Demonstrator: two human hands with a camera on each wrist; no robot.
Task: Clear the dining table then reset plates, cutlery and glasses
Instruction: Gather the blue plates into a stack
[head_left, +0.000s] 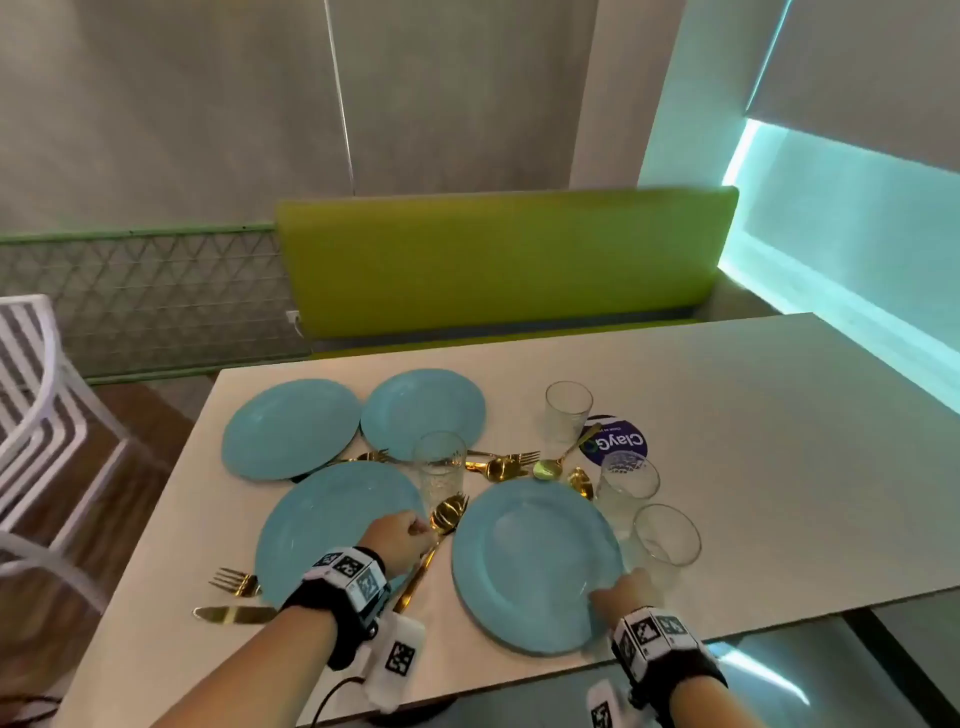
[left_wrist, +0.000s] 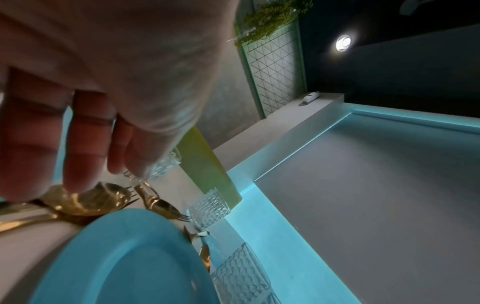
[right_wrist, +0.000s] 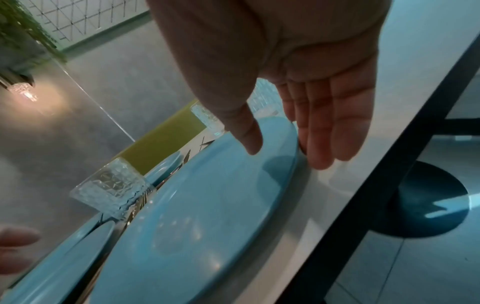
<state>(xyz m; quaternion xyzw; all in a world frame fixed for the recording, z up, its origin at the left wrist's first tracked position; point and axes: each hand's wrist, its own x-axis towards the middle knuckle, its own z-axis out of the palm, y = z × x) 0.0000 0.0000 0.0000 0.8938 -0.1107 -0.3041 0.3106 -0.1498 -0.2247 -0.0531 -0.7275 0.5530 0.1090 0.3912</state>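
Four blue plates lie on the white table (head_left: 753, 441). My right hand (head_left: 618, 587) is at the near rim of the near-right plate (head_left: 530, 561). In the right wrist view its thumb hovers over that plate (right_wrist: 207, 216) while its straight fingers (right_wrist: 322, 144) lie against the rim's outer edge. The right hand (right_wrist: 285, 154) is not closed on it. My left hand (head_left: 410, 530) reaches over the near-left plate (head_left: 332, 525). Its fingertips (left_wrist: 78, 181) touch the bowl of a gold spoon (left_wrist: 88, 201) lying between the two near plates (head_left: 449, 512).
Two more blue plates (head_left: 291, 428) (head_left: 423, 413) lie farther back. Several clear glasses (head_left: 440, 467) (head_left: 666, 538) stand among loose gold cutlery (head_left: 498, 465). A fork (head_left: 236, 582) and knife (head_left: 234, 614) lie near left. A white chair (head_left: 31, 415) stands left, a green bench (head_left: 498, 260) behind.
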